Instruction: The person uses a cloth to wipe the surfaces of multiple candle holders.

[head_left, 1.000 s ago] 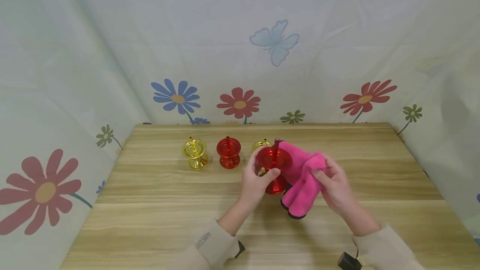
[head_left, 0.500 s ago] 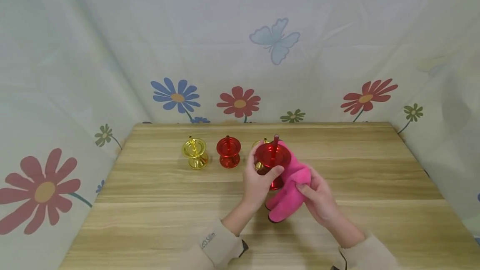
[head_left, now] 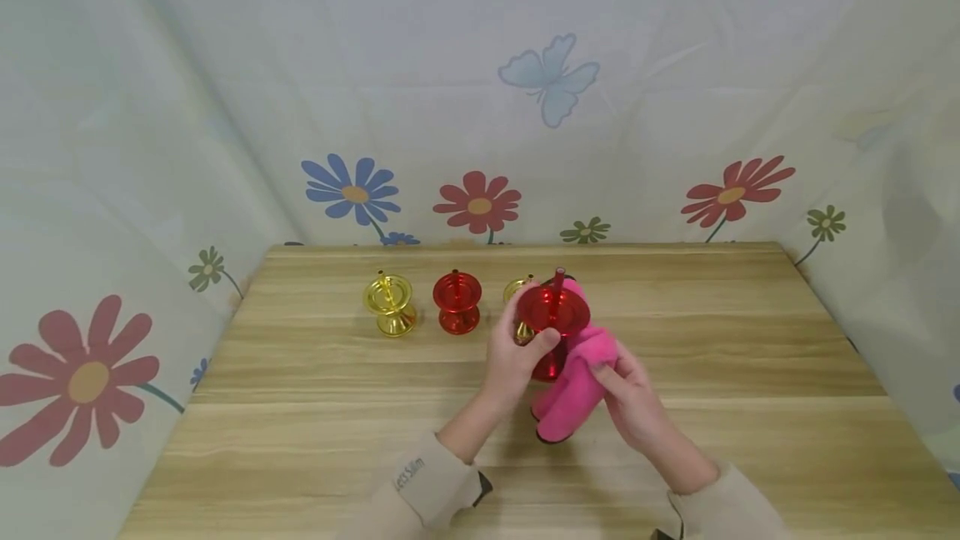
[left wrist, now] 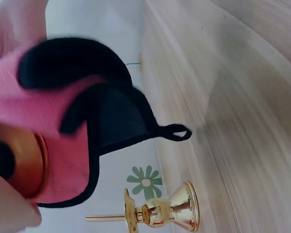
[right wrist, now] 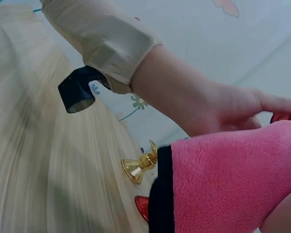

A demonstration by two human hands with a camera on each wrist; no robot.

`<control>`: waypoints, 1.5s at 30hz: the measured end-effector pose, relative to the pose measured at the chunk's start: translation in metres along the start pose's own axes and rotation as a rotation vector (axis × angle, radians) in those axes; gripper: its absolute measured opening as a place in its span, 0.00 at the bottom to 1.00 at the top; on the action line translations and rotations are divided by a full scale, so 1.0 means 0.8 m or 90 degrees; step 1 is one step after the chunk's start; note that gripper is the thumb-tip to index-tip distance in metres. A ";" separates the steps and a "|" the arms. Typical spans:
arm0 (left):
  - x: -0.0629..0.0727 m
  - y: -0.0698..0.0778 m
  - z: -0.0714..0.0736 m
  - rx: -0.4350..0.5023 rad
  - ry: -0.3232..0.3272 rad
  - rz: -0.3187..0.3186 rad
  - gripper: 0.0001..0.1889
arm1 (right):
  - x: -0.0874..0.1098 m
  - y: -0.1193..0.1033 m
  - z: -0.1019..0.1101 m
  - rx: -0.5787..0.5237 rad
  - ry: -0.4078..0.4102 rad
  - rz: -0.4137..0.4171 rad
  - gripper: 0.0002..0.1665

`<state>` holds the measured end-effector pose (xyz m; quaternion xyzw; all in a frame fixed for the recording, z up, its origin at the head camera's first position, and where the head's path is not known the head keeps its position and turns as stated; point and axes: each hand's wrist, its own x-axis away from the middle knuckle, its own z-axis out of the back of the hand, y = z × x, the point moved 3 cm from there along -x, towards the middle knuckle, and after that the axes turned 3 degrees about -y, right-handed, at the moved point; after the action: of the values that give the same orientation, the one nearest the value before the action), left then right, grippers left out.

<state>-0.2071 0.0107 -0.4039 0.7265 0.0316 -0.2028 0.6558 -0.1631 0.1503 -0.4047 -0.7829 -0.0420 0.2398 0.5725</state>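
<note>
My left hand grips a shiny red candle holder by its waist, thumb in front, just below the dish. The holder stands upright, its central post pointing up. My right hand pinches a fluffy pink cloth with black edging, against the holder's right side. Part of the cloth also shows behind the dish. In the left wrist view the cloth wraps about the holder's underside, and its black hanging loop sticks out. The right wrist view shows the cloth hanging below my left hand.
A gold candle holder and a red one stand in a row on the wooden table. Another gold one is partly hidden behind my left hand. A flowered curtain hangs behind the table's back edge.
My right hand has moved left and slightly toward me with the cloth, whose hanging end has swung left beneath the candle holder. My left hand keeps its grip with only a slight shift.
</note>
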 end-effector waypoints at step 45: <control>-0.001 0.016 0.004 -0.176 -0.152 0.140 0.33 | 0.001 -0.018 0.029 -0.040 0.008 0.131 0.20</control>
<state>-0.2045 0.0058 -0.3921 0.5995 -0.0980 -0.2086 0.7665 -0.1692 0.1758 -0.3975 -0.8020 0.0348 0.2911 0.5205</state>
